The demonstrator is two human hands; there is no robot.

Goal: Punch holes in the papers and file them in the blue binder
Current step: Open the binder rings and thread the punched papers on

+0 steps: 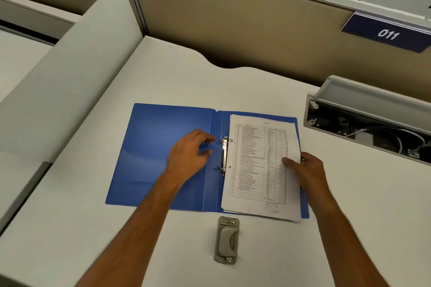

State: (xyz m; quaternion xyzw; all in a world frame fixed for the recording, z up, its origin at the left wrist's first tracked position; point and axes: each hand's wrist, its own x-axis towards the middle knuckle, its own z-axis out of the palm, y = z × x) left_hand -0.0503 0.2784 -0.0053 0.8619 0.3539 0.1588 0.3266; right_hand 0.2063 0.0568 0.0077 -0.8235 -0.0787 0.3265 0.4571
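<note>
The blue binder [154, 154] lies open and flat on the white desk. Its metal ring mechanism [224, 155] runs along the spine. A stack of printed papers [258, 165] with a table on the top sheet rests on the binder's right half, its punched left edge at the rings. My left hand [190, 155] hovers over the left cover just beside the rings, fingers curled and apart, holding nothing. My right hand [307, 172] grips the right edge of the papers, thumb on top. A grey hole punch [227, 240] sits on the desk in front of the binder.
An open grey cable tray [368, 121] with wires sits at the right back of the desk [70, 216]. A beige partition wall [233, 25] with a "011" label [387, 34] stands behind. A white side panel [77, 72] rises at the left.
</note>
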